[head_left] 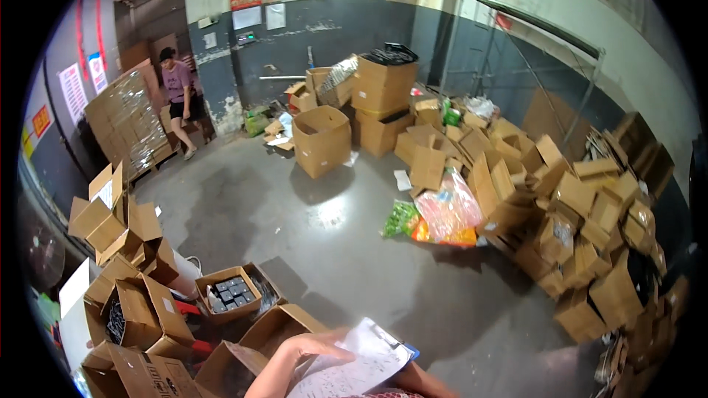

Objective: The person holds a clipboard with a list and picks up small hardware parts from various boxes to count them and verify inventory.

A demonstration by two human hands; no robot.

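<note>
A blue-edged clipboard (pixel 410 354) with white handwritten sheets of paper (pixel 352 368) is in front of me at the lower middle. My left hand (pixel 318 343) grips the sheets at their far left edge, its thumb lying across the top page. From the lower edge, my right hand (pixel 422 382) reaches behind the clipboard's right side. Its fingers are hidden there, so their grip does not show. Just left of my left hand stands an open cardboard box (pixel 284 322).
An open box of dark blocks (pixel 231 293) stands at the left among other cartons (pixel 144 309). Flattened and open boxes (pixel 590 214) are heaped along the right. A large open carton (pixel 322 144) stands mid-floor. Someone in a purple shirt (pixel 177 85) is by wrapped boxes (pixel 125 121).
</note>
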